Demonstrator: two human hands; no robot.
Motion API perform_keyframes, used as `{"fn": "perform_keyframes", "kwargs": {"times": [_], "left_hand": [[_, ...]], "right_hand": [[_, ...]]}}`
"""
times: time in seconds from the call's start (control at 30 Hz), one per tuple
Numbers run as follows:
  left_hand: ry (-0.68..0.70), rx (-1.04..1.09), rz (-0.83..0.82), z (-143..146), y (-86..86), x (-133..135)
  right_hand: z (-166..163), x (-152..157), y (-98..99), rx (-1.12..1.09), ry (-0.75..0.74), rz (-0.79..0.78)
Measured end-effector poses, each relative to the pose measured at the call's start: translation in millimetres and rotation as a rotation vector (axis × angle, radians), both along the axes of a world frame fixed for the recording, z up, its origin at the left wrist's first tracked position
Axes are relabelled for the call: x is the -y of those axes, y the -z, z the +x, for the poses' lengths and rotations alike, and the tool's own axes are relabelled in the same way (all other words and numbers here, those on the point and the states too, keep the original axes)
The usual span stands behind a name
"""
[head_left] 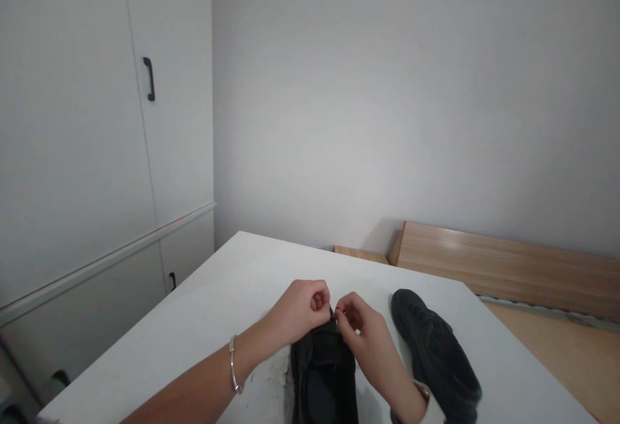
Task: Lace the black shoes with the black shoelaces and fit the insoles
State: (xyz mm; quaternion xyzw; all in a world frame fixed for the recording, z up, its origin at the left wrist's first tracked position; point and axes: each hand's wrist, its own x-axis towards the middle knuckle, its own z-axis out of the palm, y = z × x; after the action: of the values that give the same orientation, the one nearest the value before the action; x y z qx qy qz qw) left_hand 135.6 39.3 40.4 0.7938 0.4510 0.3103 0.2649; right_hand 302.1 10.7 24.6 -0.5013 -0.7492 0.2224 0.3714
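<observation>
A black shoe (300, 379) stands on the white table in front of me, its opening toward me and its toe pointing away. Over its front, my left hand (303, 311) is closed in a pinch on the dark shoelace (332, 312). Close to it on the right, my right hand (361, 327) also pinches the lace, thumb and forefinger together. Only a little of the lace shows between the fingertips, and my hands cover most of the shoe's front. To the right lies a second black shoe (436, 353), untouched, tilted with its toe away from me.
The white table (261, 262) has its far corners near a grey wall (368, 101). On the left stands a white cabinet (72, 121) with black handles. A wooden headboard-like panel (484, 256) and a light tan surface (557, 346) lie beyond the table's right edge.
</observation>
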Motion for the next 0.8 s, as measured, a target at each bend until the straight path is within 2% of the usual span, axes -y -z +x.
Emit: {"fn": "perform_keyframes", "kwargs": {"times": [0.2,0.33,0.43,0.5,0.6,0.7,0.8], "left_hand": [[0.024,0.252,-0.052,-1,-16.3,15],[0.05,0.266,-0.092,-4,-22.6,19],[0.039,0.201,-0.108,-12,-16.8,7],[-0.025,0.119,-0.1,-19,-4.2,-8],[-0.141,-0.068,-0.087,-29,26.9,-34],[-0.176,-0.249,-0.103,-34,61.8,-53],[-0.179,-0.331,-0.108,-33,86.2,-64]], "right_hand": [[-6,6,-12.1,-0.352,-0.064,-0.019],[-12,8,-13.3,-0.453,-0.038,0.012],[-14,7,-11.1,-0.477,-0.017,0.043],[-13,6,-9.7,-0.479,-0.002,0.053],[-12,5,-9.1,-0.474,0.0,0.054],[-12,6,-9.9,-0.465,-0.015,0.054],[-12,8,-11.5,-0.456,-0.026,0.058]]}}
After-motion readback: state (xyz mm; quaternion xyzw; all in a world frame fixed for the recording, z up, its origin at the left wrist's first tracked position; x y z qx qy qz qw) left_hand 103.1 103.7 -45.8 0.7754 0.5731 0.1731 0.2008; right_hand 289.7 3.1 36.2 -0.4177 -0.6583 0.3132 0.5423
